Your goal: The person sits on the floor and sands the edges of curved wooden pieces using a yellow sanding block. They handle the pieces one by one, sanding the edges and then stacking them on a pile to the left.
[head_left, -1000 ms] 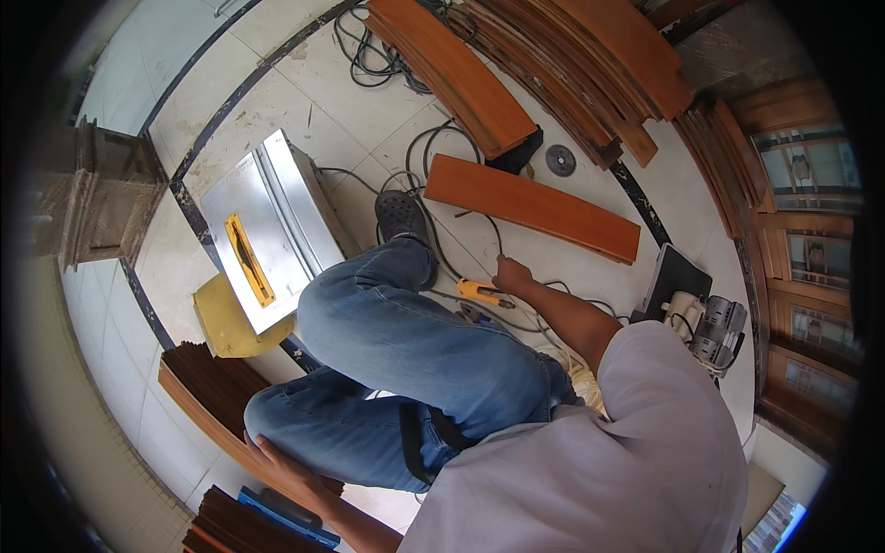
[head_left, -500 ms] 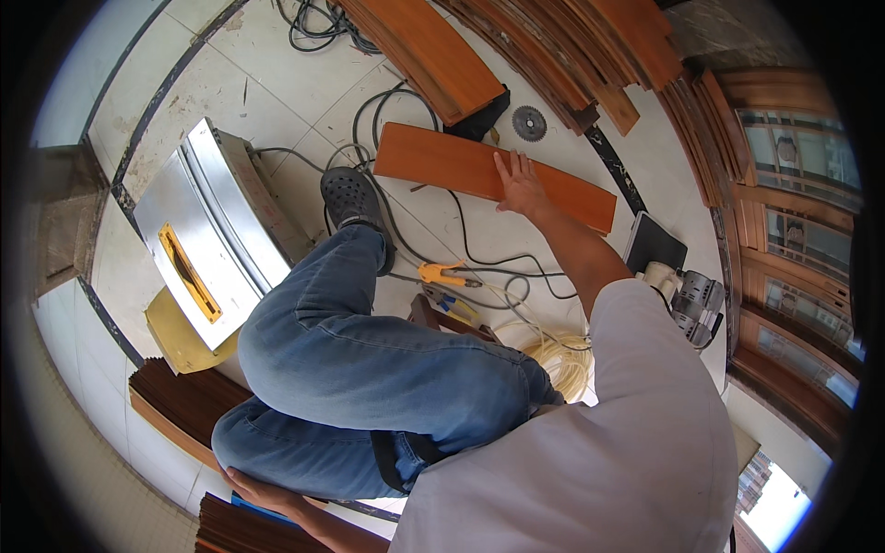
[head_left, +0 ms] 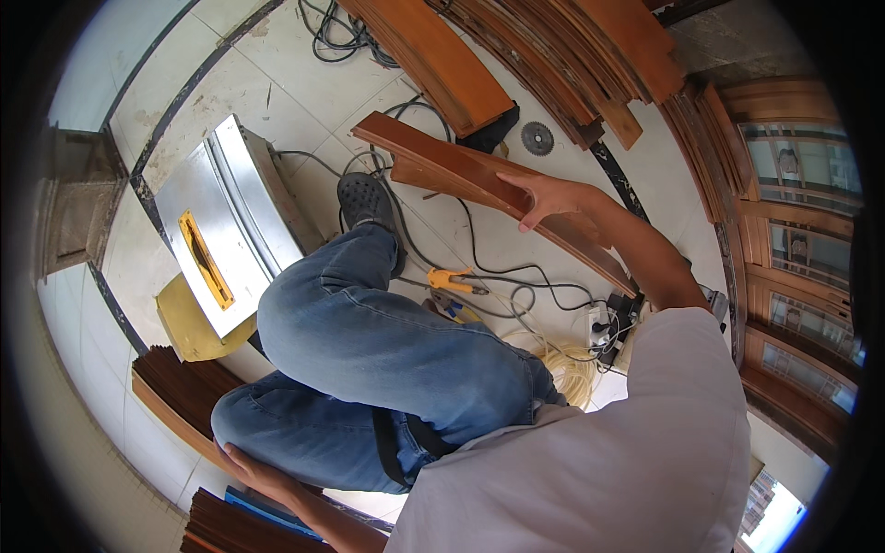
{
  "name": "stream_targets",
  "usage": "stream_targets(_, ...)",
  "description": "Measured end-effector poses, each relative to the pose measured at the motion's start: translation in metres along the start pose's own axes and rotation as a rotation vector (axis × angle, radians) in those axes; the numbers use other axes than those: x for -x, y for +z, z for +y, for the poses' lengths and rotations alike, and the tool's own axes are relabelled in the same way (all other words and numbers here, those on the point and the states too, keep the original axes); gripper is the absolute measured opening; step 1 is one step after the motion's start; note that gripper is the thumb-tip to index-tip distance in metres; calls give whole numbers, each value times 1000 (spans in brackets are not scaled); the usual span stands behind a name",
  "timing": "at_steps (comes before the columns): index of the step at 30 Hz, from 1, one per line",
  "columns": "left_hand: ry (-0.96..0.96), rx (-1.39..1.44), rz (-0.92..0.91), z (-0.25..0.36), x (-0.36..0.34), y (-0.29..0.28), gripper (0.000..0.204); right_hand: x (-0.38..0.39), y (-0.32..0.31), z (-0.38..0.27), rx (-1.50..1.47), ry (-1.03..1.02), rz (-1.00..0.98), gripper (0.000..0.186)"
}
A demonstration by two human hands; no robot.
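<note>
With my right hand [head_left: 548, 198] I grip the edge of a reddish-brown wooden plank [head_left: 442, 152], which is tilted up on its side. Under it another plank [head_left: 429, 180] of the same wood shows in part. My left hand [head_left: 256, 475] rests against the side of my bent knee, fingers laid along the jeans and holding nothing. Beyond the raised plank lie a round saw blade [head_left: 537, 138] and a stack of wide planks [head_left: 442, 64].
On the left stands a table saw [head_left: 230, 221] with a metal top and a yellow blade insert. Black cables [head_left: 470, 230], an orange-yellow air gun [head_left: 449, 279] and a coiled pale hose [head_left: 567, 373] lie on the floor. More planks [head_left: 184, 396] are piled at lower left.
The plank under my right hand has gone from lying flat to tilted on its side, showing a second plank beneath. My right hand has moved from resting on top to gripping its edge.
</note>
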State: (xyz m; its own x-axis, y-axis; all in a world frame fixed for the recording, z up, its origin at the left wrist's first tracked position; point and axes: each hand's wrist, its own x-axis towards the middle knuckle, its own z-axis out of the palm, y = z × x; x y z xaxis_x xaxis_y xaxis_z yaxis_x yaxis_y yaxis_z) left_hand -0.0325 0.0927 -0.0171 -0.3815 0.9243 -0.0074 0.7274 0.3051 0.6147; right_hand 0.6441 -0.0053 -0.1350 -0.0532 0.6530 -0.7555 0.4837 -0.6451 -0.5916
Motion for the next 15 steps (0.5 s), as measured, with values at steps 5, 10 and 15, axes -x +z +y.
stream_targets(5,-15,-65,41,29,15,12,72,89,-6,-45,-808,-201,-87,120)
stream_targets(10,360,-210,216,28,37,23,51,117,5,-96,-988,-498,119,110)
stream_targets(15,448,-148,223,20,51,18,36,140,20,-133,-1322,-654,-89,112)
